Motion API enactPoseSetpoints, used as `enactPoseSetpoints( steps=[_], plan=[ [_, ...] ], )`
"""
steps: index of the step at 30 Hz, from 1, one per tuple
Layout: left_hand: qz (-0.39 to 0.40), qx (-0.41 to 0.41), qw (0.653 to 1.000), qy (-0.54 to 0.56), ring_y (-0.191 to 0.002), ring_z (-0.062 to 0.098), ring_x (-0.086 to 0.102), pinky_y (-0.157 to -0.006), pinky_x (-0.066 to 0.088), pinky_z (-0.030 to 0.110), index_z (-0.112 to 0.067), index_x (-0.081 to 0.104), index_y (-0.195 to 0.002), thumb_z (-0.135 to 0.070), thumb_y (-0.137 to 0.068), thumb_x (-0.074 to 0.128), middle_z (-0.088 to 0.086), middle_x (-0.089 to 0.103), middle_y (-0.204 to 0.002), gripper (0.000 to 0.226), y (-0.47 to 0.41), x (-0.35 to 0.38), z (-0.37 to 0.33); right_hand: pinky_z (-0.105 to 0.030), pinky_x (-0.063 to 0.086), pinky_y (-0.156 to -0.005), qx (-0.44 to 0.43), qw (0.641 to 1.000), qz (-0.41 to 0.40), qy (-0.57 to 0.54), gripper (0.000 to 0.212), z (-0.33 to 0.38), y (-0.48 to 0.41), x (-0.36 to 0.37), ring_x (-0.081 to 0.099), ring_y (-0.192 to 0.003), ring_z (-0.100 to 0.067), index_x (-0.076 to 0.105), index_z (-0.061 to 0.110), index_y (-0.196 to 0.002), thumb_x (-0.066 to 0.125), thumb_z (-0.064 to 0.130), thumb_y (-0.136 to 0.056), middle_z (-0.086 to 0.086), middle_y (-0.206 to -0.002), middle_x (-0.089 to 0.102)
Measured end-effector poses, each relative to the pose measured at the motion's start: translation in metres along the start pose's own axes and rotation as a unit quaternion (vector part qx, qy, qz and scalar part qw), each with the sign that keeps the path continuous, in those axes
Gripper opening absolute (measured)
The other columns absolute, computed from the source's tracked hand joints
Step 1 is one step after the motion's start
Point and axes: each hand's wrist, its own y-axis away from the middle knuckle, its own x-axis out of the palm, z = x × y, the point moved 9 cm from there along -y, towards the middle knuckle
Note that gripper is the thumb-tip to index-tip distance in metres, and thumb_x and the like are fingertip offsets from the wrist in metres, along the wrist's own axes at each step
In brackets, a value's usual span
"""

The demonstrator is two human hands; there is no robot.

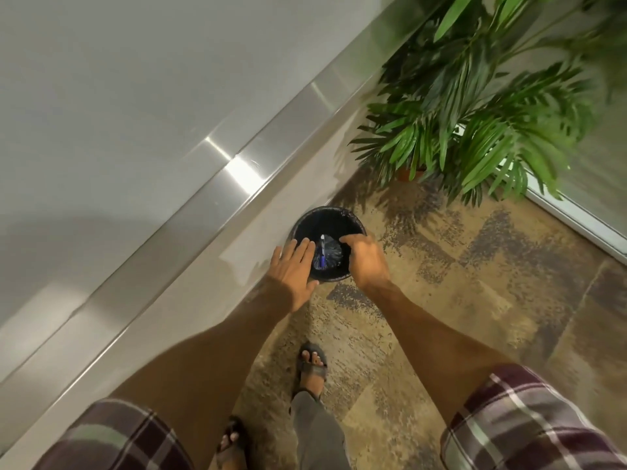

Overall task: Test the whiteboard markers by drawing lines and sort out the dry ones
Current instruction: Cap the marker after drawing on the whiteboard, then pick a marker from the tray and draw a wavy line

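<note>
View from a head-worn camera, looking down past two bare forearms at a small round black bin [326,210] on the floor. The bin is lined with a black bag and sits against the base of a pale glossy wall [118,79]. A broad brushed-metal strip [210,198] crosses the wall diagonally.

A whiteboard marker [322,251] with a white barrel and a blue end lies inside the bin, on the crumpled bag, between the two hands as seen from above.

The left hand [293,271] is spread flat with straight fingers close together. Its fingertips reach over the bin's left rim, and it holds nothing. The right hand [368,261] hangs over the right rim, knuckles up, with its fingers loosely bent down toward the inside of the bin. Nothing can be seen in its grasp.

The floor [458,283] is carpeted in mottled tan and dark grey patches. A leafy green potted plant [475,123] stands in the corner beyond the bin, to the right, near it but apart.

At the bottom of the view are the person's plaid short sleeves [529,418] in maroon, grey and white, and one foot in a dark sandal [310,366] stepping toward the bin.
</note>
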Motion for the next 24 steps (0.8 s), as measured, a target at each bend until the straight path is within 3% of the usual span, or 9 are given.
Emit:
enactPoseSetpoints(
  steps=[4,8,12,17,24],
  plan=[
    [-0.020,-0.004,1.000,0.018,-0.150,0.025,-0.001,-0.122,0.002,0.047,-0.014,0.000,-0.156,-0.042,-0.099,0.049,0.005,0.003,-0.164,0.081,0.024,-0.028,-0.010,-0.039,0.056,-0.078,-0.018,0.999,-0.024,0.020,0.036,0.020,0.020,-0.018,0.066,-0.086,-0.026,0.069,0.008,-0.107,0.053,-0.009,-0.079,-0.011,-0.100,0.071],
    [-0.035,-0.009,0.999,0.023,-0.150,0.025,-0.001,-0.121,0.002,0.048,-0.014,0.000,-0.156,-0.041,-0.098,0.051,0.005,0.003,-0.164,0.082,0.049,-0.057,-0.014,-0.037,0.054,-0.080,-0.039,0.997,-0.048,0.044,0.033,0.053,0.051,-0.037,0.066,-0.085,-0.025,0.070,0.010,-0.105,0.056,-0.004,-0.078,-0.008,-0.097,0.071],
    [-0.055,-0.001,0.998,0.002,-0.150,0.024,0.000,-0.121,0.000,0.047,-0.014,0.001,-0.156,-0.041,-0.099,0.048,0.004,0.003,-0.164,0.079,0.092,-0.082,-0.018,-0.041,0.044,-0.097,-0.074,0.994,-0.056,0.062,0.039,0.086,0.090,-0.046,0.061,-0.105,-0.031,0.061,0.005,-0.122,0.057,0.007,-0.083,-0.014,-0.114,0.066],
    [-0.123,0.015,0.992,-0.031,-0.150,0.024,0.002,-0.121,-0.004,0.046,-0.015,0.004,-0.156,-0.041,-0.098,0.049,0.003,0.006,-0.164,0.078,0.147,-0.125,-0.016,-0.046,0.035,-0.107,-0.099,0.988,-0.096,0.072,0.042,0.142,0.131,-0.082,0.051,-0.119,-0.029,0.052,0.006,-0.131,0.054,0.016,-0.090,-0.012,-0.129,0.057],
    [-0.182,0.035,0.983,-0.011,-0.151,0.022,0.003,-0.121,0.000,0.045,-0.021,0.003,-0.156,-0.050,-0.096,0.051,0.001,0.005,-0.164,0.082,0.232,-0.173,-0.011,-0.050,0.018,-0.112,-0.121,0.977,-0.144,0.104,0.043,0.218,0.200,-0.129,0.041,-0.125,-0.021,0.042,0.020,-0.133,0.052,0.025,-0.092,0.002,-0.128,0.050]
  ],
)
